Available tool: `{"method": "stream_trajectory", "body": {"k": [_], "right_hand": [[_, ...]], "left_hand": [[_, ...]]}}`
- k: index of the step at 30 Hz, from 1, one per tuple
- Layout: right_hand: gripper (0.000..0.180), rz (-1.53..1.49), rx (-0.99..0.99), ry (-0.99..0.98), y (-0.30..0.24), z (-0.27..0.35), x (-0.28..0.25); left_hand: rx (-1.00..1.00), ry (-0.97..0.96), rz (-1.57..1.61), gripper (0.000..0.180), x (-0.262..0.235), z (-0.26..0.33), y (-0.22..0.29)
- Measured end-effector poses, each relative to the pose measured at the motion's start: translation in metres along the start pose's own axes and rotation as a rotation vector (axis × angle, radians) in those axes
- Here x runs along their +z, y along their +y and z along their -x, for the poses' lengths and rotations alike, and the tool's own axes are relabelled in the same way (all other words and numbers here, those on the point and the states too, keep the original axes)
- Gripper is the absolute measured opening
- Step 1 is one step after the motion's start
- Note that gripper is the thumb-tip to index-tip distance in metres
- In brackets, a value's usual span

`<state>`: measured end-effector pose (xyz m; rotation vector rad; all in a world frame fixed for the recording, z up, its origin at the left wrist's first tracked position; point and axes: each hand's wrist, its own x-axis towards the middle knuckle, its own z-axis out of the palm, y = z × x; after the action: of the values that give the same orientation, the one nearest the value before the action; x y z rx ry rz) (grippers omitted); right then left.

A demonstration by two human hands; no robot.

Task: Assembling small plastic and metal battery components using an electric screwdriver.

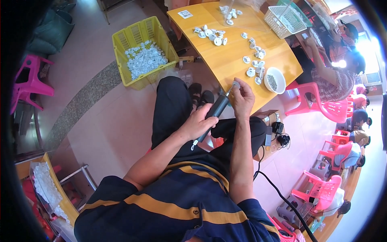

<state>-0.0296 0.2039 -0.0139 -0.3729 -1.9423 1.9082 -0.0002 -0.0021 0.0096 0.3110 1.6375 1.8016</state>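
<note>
My left hand (pixel 196 123) is closed around a black electric screwdriver (pixel 219 105), tilted with its bit pointing up and to the right. A small white loop hangs at the tool's lower end. Between the fingers of my right hand (pixel 244 101) is a small white plastic part (pixel 236 84), held at the table's near edge. The screwdriver's bit meets this part or lies very close; I cannot tell if they touch. Similar white round parts (pixel 250 72) lie just beyond, beside a white bowl (pixel 275 80) of small metal pieces that look like screws.
A yellow wooden table (pixel 225 60) bears more white parts and a white basket (pixel 284 23). On the floor at left stands a yellow crate (pixel 144 74) of white parts. A black cable (pixel 282 195) runs at lower right. Co-workers (pixel 334 74) sit at right near pink chairs (pixel 318 105).
</note>
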Motion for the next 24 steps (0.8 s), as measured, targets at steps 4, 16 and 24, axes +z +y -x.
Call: {"method": "stream_trajectory", "body": {"k": [4,16,24], "right_hand": [[0.024,0.038,-0.021,0.001,0.002,-0.001,-0.001],[0.023,0.139,-0.128,-0.004,0.007,-0.004,-0.003],[0.022,0.166,-0.133,-0.02,0.009,-0.002,-0.004]], "left_hand": [[0.027,0.0,-0.024,0.037,0.0,0.0,0.0],[0.017,-0.015,0.073,0.034,0.0,0.0,-0.001],[-0.089,-0.128,0.294,0.026,-0.005,0.004,0.003]]}}
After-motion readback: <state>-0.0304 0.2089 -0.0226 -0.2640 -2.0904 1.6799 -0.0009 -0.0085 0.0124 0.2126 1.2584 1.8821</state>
